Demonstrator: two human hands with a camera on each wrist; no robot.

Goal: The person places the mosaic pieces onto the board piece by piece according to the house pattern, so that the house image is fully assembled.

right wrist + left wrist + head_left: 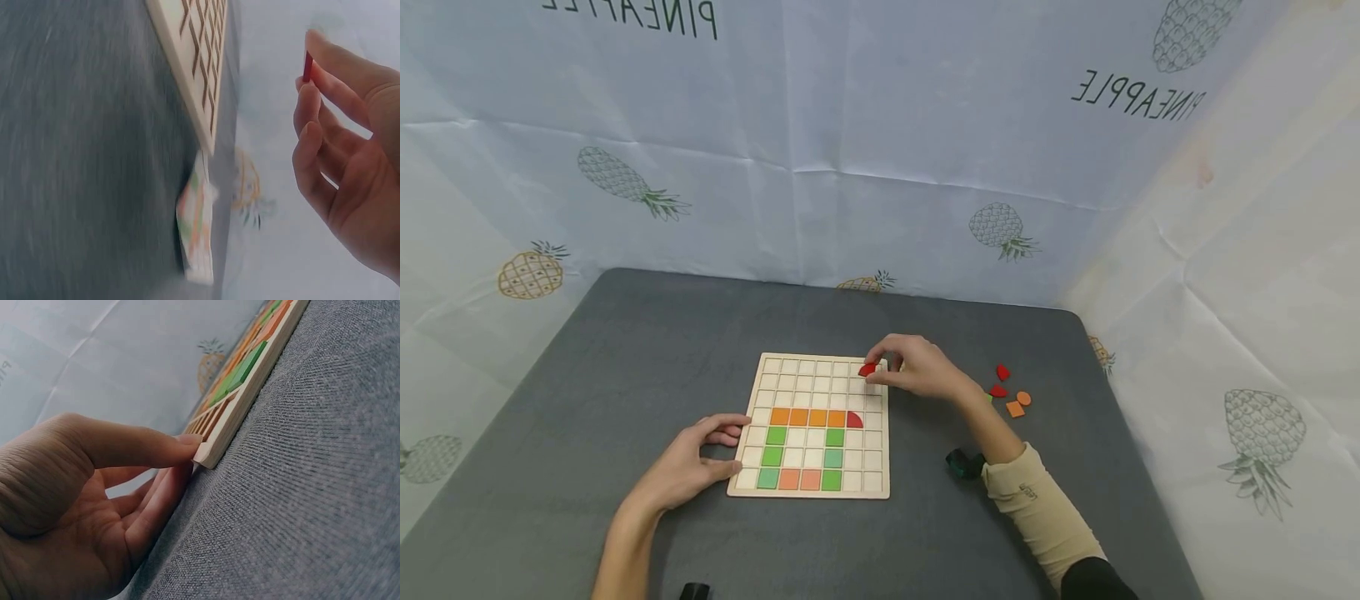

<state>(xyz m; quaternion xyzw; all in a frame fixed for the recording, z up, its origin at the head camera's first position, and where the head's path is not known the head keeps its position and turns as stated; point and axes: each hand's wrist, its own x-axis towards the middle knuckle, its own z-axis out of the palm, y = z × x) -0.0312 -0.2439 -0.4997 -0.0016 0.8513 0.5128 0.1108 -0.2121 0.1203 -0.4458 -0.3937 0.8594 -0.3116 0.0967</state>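
A pale wooden grid board [806, 497] lies on the dark table, with orange, green, salmon and red tiles set in some of its cells. My left hand [681, 467] holds the board by its left edge; in the left wrist view the thumb [169, 447] rests on the rim beside a corner. Over the board's far right part, my right hand [921, 367] pinches a small red piece [867, 369] between thumb and fingers. Edge-on, that red piece [307, 65] looks thin. A red quarter-circle tile [854, 419] sits at the right end of the orange row.
Right of the board lie loose pieces: red ones [1003, 372], an orange disc [1024, 398], an orange square [1016, 409] and a partly hidden green one. A blurred pale thing [197, 225] with orange and green patches shows past the board's corner. A patterned cloth [880, 183] hangs behind the table.
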